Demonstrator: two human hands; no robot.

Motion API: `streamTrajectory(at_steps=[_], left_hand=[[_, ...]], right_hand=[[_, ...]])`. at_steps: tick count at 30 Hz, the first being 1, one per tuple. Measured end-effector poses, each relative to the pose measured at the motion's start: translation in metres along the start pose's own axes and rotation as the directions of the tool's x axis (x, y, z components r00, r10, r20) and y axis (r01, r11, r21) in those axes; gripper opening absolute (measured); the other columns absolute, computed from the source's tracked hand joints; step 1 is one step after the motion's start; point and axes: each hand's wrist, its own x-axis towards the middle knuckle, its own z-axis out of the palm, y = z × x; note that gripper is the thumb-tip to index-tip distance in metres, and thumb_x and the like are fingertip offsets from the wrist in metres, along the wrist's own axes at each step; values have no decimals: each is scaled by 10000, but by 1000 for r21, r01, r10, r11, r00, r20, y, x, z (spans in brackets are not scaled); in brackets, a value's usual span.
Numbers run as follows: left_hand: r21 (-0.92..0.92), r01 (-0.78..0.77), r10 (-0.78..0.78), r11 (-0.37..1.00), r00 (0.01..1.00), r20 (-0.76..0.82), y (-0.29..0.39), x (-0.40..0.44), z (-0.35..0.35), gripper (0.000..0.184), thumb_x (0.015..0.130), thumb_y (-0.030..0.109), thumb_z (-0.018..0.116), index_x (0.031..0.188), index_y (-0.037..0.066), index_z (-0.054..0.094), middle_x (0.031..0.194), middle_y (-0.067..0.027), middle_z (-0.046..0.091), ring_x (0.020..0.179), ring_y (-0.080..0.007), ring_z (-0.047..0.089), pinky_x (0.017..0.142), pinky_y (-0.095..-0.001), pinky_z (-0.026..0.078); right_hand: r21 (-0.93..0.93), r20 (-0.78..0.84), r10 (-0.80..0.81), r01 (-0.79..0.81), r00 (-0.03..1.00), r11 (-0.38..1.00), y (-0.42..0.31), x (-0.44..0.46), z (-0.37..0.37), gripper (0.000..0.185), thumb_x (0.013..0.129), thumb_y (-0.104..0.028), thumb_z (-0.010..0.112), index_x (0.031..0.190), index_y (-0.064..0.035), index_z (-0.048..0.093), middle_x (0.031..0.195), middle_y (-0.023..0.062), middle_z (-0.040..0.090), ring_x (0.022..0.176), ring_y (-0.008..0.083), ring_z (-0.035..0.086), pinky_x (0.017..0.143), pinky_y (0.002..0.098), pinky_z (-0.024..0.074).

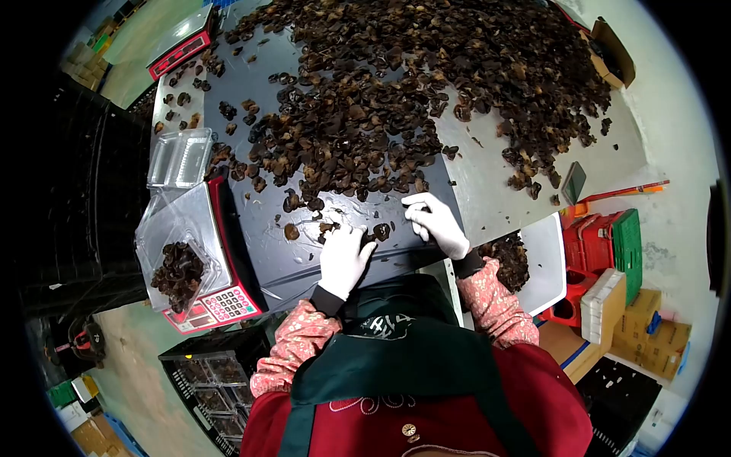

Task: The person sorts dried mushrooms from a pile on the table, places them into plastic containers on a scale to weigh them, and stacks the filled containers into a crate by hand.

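Observation:
Dark brown mushroom pieces [335,137] lie heaped across a grey table [266,251]. My left hand [343,257], in a white glove, rests low over the table at the near edge, its fingertips against a few small pieces; whether it grips one is hidden. Just right of it lies a loose dark piece [381,231]. My right hand [436,222], also gloved in white, is above the table's right part with fingers apart and nothing in them. To the left, a clear plastic box of mushroom pieces [178,276] stands on a red and silver scale [215,228].
Empty clear trays [180,158] sit behind the scale. A second scale [181,46] is at the back left. At right are a white bin [547,263] with mushroom pieces, red crates [590,245], a green crate [627,255] and cardboard boxes [647,335]. Black crates [217,381] stand below left.

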Motion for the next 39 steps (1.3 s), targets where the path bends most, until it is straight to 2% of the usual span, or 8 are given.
streamTrajectory(at_steps=[3, 9, 12, 13, 20, 30, 35, 39], left_hand=[[-15, 113, -112, 993, 992, 63, -8, -10, 16, 241, 844, 157, 693, 1063, 91, 620, 965, -118, 588, 887, -325, 622, 747, -397, 516], [-527, 398, -359, 751, 916, 180, -35, -11, 9, 180, 911, 101, 605, 1084, 52, 596, 815, -87, 620, 696, -211, 632, 627, -355, 502], [-771, 524, -445, 361, 824, 351, -41, -15, -3, 179, 941, 99, 583, 1114, 57, 593, 764, -10, 607, 615, -78, 561, 548, -254, 461], [-850, 482, -436, 214, 825, 358, -46, -19, -7, 179, 948, 104, 581, 1121, 63, 592, 774, 5, 602, 601, -59, 547, 533, -231, 451], [-835, 256, -572, 487, 816, -84, -63, -59, -18, 200, 901, 44, 555, 1097, 54, 597, 904, -7, 609, 738, -70, 529, 680, -242, 459], [-992, 124, -609, -31, 785, 117, -85, -143, -43, 284, 936, 43, 493, 1217, 6, 508, 971, -65, 593, 731, -87, 580, 662, -224, 487], [-994, 80, -622, 74, 783, 17, -86, -144, -52, 404, 913, -25, 447, 1312, -1, 501, 1052, -71, 583, 752, -75, 564, 686, -214, 477], [-823, 54, -583, 566, 731, -354, -106, -143, -20, 320, 908, -37, 492, 1214, 3, 577, 957, -54, 578, 747, -96, 555, 692, -232, 462]], right_hand=[[-522, 102, -488, 465, 867, 715, 49, 2, 18, 385, 837, -113, 709, 1202, -13, 641, 770, 29, 570, 619, 67, 538, 559, 222, 461], [-831, 174, -677, 475, 715, 289, 54, -1, 62, 278, 809, -150, 740, 1075, -89, 690, 848, 60, 633, 660, 169, 626, 587, 290, 499], [-636, 63, -733, 593, 677, 493, 47, 11, 50, 169, 865, -138, 702, 1010, -54, 680, 836, 63, 654, 645, 145, 605, 608, 279, 482], [-189, -99, -290, 268, 952, 945, 28, 6, 52, 117, 931, -163, 648, 963, -50, 650, 752, 26, 602, 592, 96, 533, 576, 234, 424], [107, 334, -35, -1, 942, 994, -49, 29, 138, 87, 958, -104, 589, 984, -26, 618, 740, 34, 590, 588, 79, 502, 555, 217, 400], [-58, 744, -662, 996, 92, 74, -118, 61, 417, 318, 809, -92, 590, 1124, -63, 619, 996, 100, 609, 969, 300, 586, 872, 444, 457], [-187, 830, -544, 980, 123, -63, -121, 70, 433, 466, 827, -254, 655, 1261, -93, 598, 1112, 143, 635, 1096, 324, 565, 984, 455, 419], [-100, 637, -665, 897, 390, 431, -156, 68, 354, 379, 863, -247, 687, 1187, -51, 664, 1102, 144, 683, 976, 295, 655, 881, 370, 509]])
